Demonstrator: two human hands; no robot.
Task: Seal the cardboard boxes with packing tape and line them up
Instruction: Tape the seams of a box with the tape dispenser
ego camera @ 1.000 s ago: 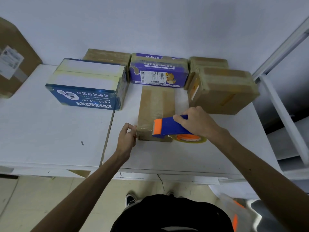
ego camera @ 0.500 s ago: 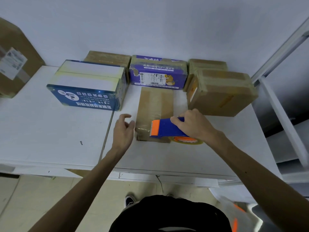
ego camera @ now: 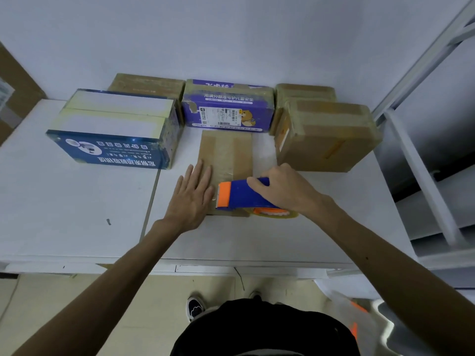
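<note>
The flat brown cardboard box lay in the middle of the white table, its long side running away from the person and its far end just short of the purple printed box. A glossy band of tape showed along its top.

Across its near end sat the blue and orange tape dispenser, orange mouth turned left, with the tape roll hanging off the box's near right corner. The right hand had its fingers curled round the dispenser's body. The left hand lay flat on the box's near left part, fingers straight and close together, just beside the orange mouth.

The step looked like finishing a strip at the near edge. To do it well, the flat palm should bear down so the light box cannot slide, while the right wrist tips the dispenser until its blade bites and severs the tape cleanly. The loose tail then wants smoothing over the edge. The left fingers were close to the cutter and should stay clear of it.

A blue box stood to the left and a taped brown box to the right. Two more brown boxes stood behind them against the wall, in rough line with the purple one.
</note>
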